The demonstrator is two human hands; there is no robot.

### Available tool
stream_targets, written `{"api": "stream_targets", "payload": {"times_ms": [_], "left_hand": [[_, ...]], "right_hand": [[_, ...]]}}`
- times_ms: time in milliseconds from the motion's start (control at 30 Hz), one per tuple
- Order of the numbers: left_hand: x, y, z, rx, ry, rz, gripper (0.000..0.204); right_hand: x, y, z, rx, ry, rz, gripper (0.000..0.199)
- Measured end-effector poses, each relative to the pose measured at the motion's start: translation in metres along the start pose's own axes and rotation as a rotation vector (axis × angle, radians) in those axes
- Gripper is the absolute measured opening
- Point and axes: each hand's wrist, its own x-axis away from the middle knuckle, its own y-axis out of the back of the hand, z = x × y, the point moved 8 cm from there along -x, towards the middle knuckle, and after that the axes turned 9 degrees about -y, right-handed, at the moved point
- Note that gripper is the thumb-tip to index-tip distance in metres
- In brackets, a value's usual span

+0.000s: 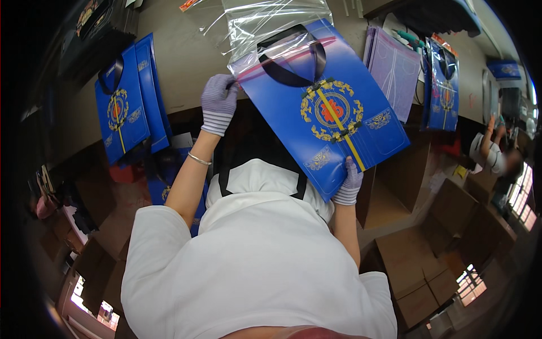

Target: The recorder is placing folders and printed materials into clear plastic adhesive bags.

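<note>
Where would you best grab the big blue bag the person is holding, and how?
Probably take the blue bag by its lower edge, from the person's side, thumb on top like the right hand: that straight edge faces the person, while clear plastic covers the handle end.

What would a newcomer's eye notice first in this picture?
Probably the large blue gift bag with its round emblem, tilted between the left hand at its upper-left corner and the right hand at its lower edge. Clear plastic overlaps its top; similar blue bags are at the far left.
</note>
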Motion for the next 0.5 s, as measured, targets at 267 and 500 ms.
{"api": "stream_targets", "payload": {"times_ms": [267, 500], "left_hand": [[0.011, -0.087, 0.058, 0.892, 0.784, 0.111, 0.023], [-0.010, -0.156, 0.143, 0.668, 1.016, 0.248, 0.027]], "right_hand": [[-0.040, -0.008, -0.049, -0.031, -0.050, 0.077, 0.042], [-0.122, -0.011, -0.056, 1.450, 0.032, 0.560, 0.024]]}}
